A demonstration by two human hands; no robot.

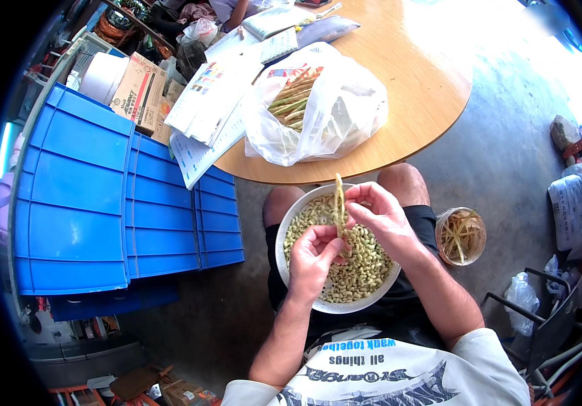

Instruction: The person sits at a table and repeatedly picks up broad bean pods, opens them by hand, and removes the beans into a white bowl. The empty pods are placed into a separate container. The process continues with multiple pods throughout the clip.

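A round wooden table point(419, 101) carries a clear plastic bag point(325, 108) of bean pods, papers point(210, 101) hanging over its edge, and a notebook point(279, 46). A small bucket point(461, 235) stands on the concrete floor point(507, 155).

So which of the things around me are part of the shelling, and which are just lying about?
In use:
- bean pod, held by left hand and right hand
- white bowl of shelled beans on the lap
- plastic bag of pods on the round table
- small bucket of empty pods

Lying about:
- blue crates
- papers
- cardboard box
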